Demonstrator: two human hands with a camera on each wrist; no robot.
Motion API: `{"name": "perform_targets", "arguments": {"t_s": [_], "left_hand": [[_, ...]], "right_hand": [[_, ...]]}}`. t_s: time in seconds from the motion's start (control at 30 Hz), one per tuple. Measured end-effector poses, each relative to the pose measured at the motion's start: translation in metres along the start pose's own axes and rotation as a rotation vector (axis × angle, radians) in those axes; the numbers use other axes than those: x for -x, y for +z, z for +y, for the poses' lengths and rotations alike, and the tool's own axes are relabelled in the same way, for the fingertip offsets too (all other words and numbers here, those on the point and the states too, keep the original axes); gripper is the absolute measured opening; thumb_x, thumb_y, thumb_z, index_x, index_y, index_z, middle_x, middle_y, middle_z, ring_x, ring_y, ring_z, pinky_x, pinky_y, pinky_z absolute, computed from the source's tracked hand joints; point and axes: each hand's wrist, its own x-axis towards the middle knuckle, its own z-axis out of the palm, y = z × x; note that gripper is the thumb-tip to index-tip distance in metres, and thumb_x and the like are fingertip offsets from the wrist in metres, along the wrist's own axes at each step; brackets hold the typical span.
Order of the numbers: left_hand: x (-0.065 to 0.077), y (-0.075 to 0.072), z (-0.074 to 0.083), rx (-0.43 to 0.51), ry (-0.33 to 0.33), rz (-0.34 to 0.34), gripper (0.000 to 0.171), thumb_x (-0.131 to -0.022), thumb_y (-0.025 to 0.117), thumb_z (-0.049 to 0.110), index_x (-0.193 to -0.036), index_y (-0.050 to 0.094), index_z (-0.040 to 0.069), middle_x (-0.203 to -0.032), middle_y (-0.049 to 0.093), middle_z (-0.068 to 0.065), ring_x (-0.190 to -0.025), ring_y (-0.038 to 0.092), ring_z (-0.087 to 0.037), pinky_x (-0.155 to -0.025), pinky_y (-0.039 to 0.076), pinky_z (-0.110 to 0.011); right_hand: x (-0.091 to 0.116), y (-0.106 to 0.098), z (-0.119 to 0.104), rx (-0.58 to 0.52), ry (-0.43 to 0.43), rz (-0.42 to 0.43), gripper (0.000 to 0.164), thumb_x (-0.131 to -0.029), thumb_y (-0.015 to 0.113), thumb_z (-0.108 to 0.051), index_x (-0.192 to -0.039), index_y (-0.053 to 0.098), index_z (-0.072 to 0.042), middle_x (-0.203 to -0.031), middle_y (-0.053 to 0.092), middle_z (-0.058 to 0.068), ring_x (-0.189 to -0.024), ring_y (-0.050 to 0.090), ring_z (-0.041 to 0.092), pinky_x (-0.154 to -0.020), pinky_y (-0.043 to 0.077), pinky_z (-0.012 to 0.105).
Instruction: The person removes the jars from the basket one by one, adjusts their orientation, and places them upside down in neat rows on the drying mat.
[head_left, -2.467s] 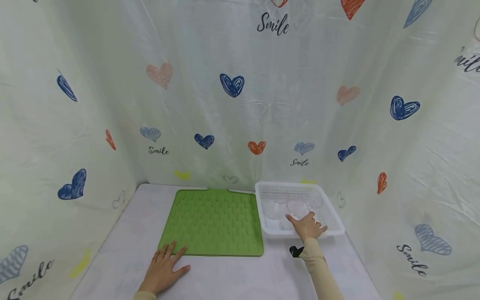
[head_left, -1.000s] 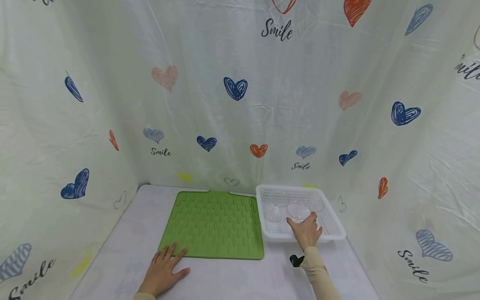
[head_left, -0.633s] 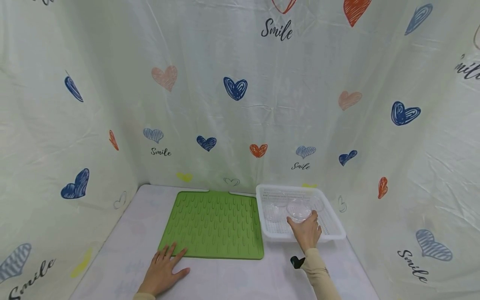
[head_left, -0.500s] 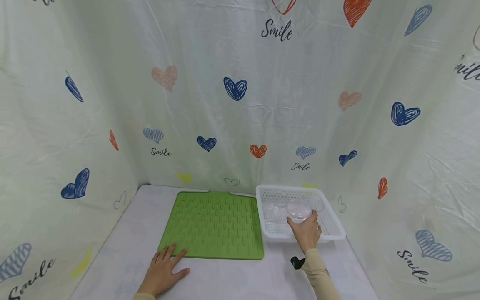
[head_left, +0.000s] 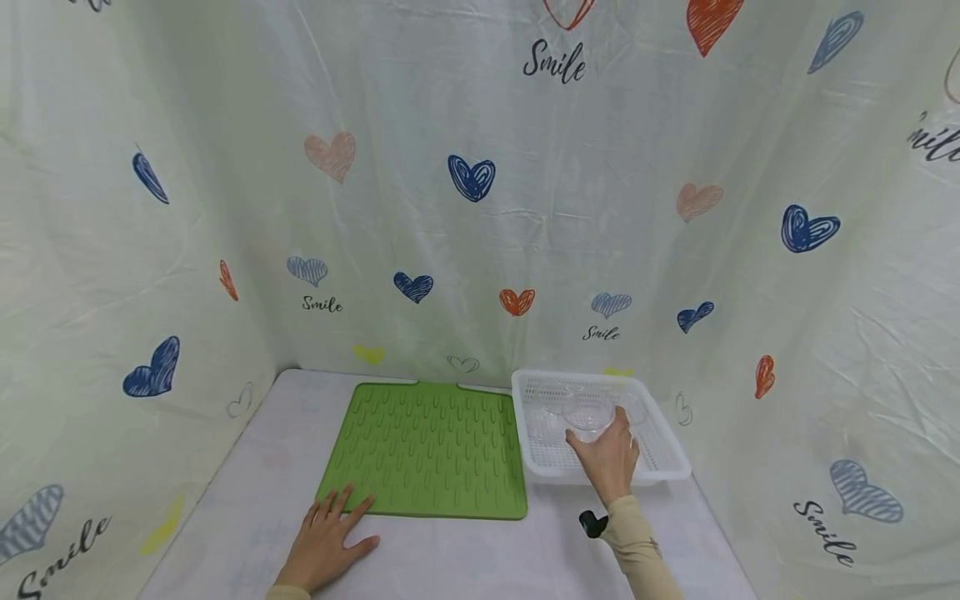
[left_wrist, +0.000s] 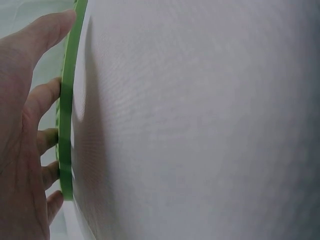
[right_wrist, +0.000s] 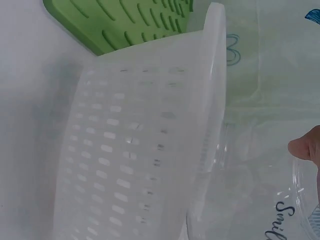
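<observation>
My left hand (head_left: 324, 537) rests with spread, straight fingers on the near left corner of a green ridged drying mat (head_left: 431, 450). Its fingertips touch the mat's edge in the left wrist view. Over a white perforated plastic basket (head_left: 531, 454), my right hand (head_left: 611, 457) grips a clear round dish (head_left: 588, 411) by its near side, between thumb and fingers. In the right wrist view only the thumb and part of the dish (right_wrist: 301, 192) show at the right edge. Other clear pieces lie in the basket; their exact shape is hard to make out.
Both the mat and the basket stand side by side on a white-covered table (head_left: 450, 558). A curtain (head_left: 570, 208) printed with hearts and "Smile" hangs behind and at the sides. A small black object (head_left: 592, 524) sits by the right wrist.
My right hand has closed on the clear dish and lifted it slightly, up and a little left within the basket area. My left hand has stayed on the mat.
</observation>
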Motion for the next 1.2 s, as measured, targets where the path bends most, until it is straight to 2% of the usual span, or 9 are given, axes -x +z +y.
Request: {"name": "perform_targets", "arguments": {"t_s": [0.17, 0.33, 0.43, 0.57, 0.73, 0.93, 1.07, 1.2], "left_hand": [[0.0, 0.0, -0.001, 0.003, -0.002, -0.013, 0.072, -0.082, 0.057, 0.068, -0.138, 0.053, 0.023, -0.15, 0.039, -0.02, -0.139, 0.03, -0.048, -0.11, 0.023, -0.066], [-0.001, 0.002, -0.002, -0.006, -0.006, -0.021, 0.072, -0.082, 0.056, 0.069, -0.138, 0.053, 0.024, -0.151, 0.039, -0.02, -0.139, 0.03, -0.048, -0.11, 0.023, -0.066], [-0.001, 0.002, -0.002, -0.012, -0.004, -0.018, 0.073, -0.082, 0.056, 0.07, -0.138, 0.053, 0.024, -0.15, 0.039, -0.02, -0.139, 0.03, -0.047, -0.111, 0.023, -0.065], [-0.001, 0.003, -0.002, -0.016, -0.001, -0.01, 0.073, -0.082, 0.057, 0.069, -0.138, 0.054, 0.023, -0.15, 0.039, -0.02, -0.138, 0.03, -0.048, -0.111, 0.023, -0.065], [-0.001, 0.004, -0.001, -0.013, 0.001, -0.007, 0.072, -0.082, 0.057, 0.069, -0.138, 0.054, 0.023, -0.15, 0.039, -0.02, -0.139, 0.03, -0.047, -0.11, 0.023, -0.065], [0.0, -0.002, 0.0, 0.007, -0.002, -0.019, 0.071, -0.083, 0.058, 0.067, -0.138, 0.053, 0.022, -0.15, 0.039, -0.019, -0.139, 0.031, -0.047, -0.11, 0.024, -0.066], [-0.001, -0.009, 0.003, 0.029, -0.007, -0.054, 0.071, -0.084, 0.057, 0.066, -0.138, 0.053, 0.02, -0.15, 0.039, -0.021, -0.138, 0.031, -0.048, -0.109, 0.024, -0.067], [-0.006, -0.017, 0.004, 0.04, -0.012, -0.118, 0.071, -0.085, 0.056, 0.066, -0.138, 0.054, 0.019, -0.15, 0.038, -0.022, -0.136, 0.032, -0.05, -0.108, 0.025, -0.068]], "right_hand": [[-0.001, -0.002, -0.01, -0.026, -0.086, 0.058, 0.1, -0.059, 0.088, -0.04, -0.136, 0.04, 0.002, -0.11, 0.062, 0.026, -0.1, 0.06, 0.043, -0.095, 0.035, 0.06], [0.001, -0.007, -0.026, -0.046, -0.168, 0.045, 0.102, -0.059, 0.086, -0.042, -0.138, 0.038, 0.003, -0.12, 0.057, 0.026, -0.111, 0.053, 0.043, -0.105, 0.023, 0.068], [0.003, -0.008, -0.035, -0.055, -0.239, 0.054, 0.101, -0.059, 0.085, -0.041, -0.138, 0.038, 0.003, -0.123, 0.054, 0.024, -0.115, 0.051, 0.042, -0.106, 0.02, 0.072], [0.006, -0.007, -0.045, -0.066, -0.343, 0.063, 0.101, -0.058, 0.085, -0.038, -0.138, 0.039, 0.003, -0.126, 0.053, 0.023, -0.116, 0.049, 0.042, -0.104, 0.026, 0.07], [0.013, -0.006, -0.058, -0.045, -0.452, 0.045, 0.101, -0.057, 0.084, -0.04, -0.139, 0.04, 0.0, -0.128, 0.051, 0.023, -0.114, 0.05, 0.041, -0.097, 0.039, 0.061], [0.02, -0.005, -0.074, -0.027, -0.566, -0.005, 0.099, -0.058, 0.083, -0.043, -0.14, 0.043, -0.005, -0.129, 0.05, 0.019, -0.115, 0.049, 0.039, -0.091, 0.044, 0.057], [0.022, -0.005, -0.082, 0.018, -0.643, -0.041, 0.098, -0.061, 0.081, -0.046, -0.142, 0.042, -0.008, -0.131, 0.049, 0.018, -0.115, 0.048, 0.037, -0.093, 0.045, 0.056], [0.026, -0.005, -0.085, 0.045, -0.705, -0.055, 0.098, -0.061, 0.081, -0.048, -0.142, 0.042, -0.008, -0.132, 0.048, 0.019, -0.115, 0.048, 0.037, -0.094, 0.045, 0.056]]}}
